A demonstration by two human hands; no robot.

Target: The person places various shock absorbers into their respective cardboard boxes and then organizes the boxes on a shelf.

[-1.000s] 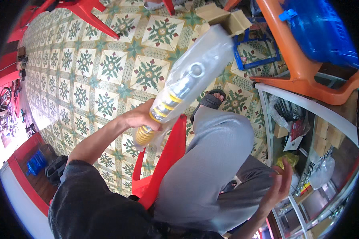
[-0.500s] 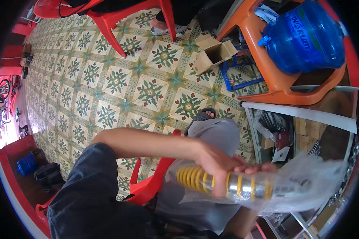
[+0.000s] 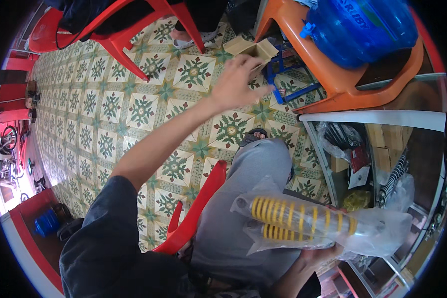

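My left hand is stretched over the tiled floor, open and holding nothing, its fingers apart just below an open cardboard box. My right hand grips two plastic-bagged shock absorbers with yellow springs and silver bodies. They lie side by side, nearly horizontal, above my grey-trousered right thigh. The fingers of that hand are partly hidden under the bags. Beside my leg is a red plastic chair.
An orange plastic chair bears a blue water jug, near a blue frame. A glass-fronted cabinet with parts stands at right. Another person's sandalled foot is by a red chair at top.
My left hand has let go of the shock absorber and reached up toward the box. Two bagged shock absorbers now show in my right hand, swung down to the lower right.
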